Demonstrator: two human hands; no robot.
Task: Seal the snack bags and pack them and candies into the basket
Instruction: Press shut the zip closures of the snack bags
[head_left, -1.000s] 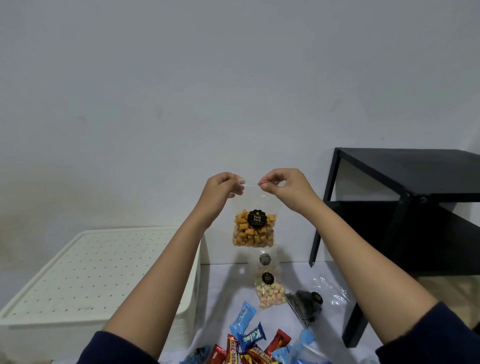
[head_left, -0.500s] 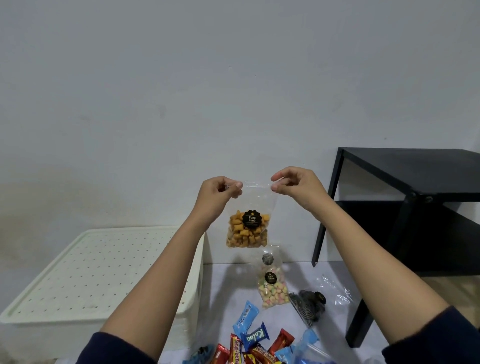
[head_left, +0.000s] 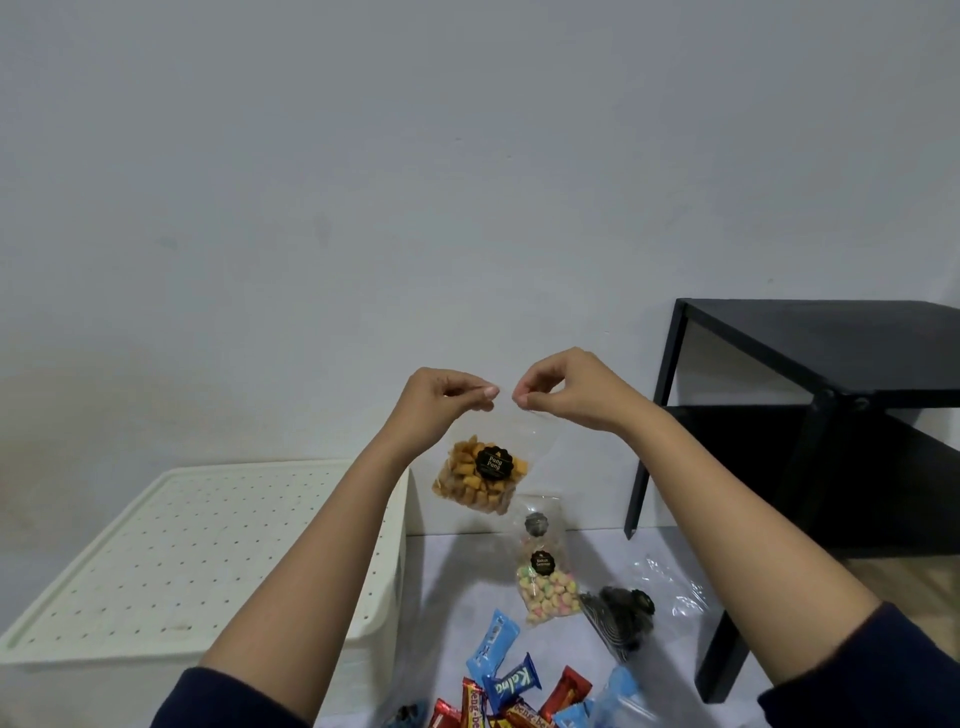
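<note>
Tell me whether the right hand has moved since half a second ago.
Yes. The right hand has shifted leftward, away from the black table, closing toward the left hand along the bag's top.

Snack bag (head_left: 485, 470): I read it as clear thin plastic film, faintly glossy, with a matt black label.
Pastel-puff bag (head_left: 545, 577): same clear film, creased, with shiny highlights.
Dark-snack bag (head_left: 631, 613): I see transparent plastic, crinkled and reflective.
Candy wrappers (head_left: 506, 686): glossy printed foil-like plastic in blue and red.
Storage box (head_left: 171, 561): I take it for cream moulded plastic, matt, its lid dotted with small holes.
Side table (head_left: 841, 415): black, smooth, satin finish; I cannot tell metal from painted wood.
Wall (head_left: 415, 182): matt pale paint, slightly stained.
Sleeves (head_left: 878, 675): dark navy cloth, matt.
</note>
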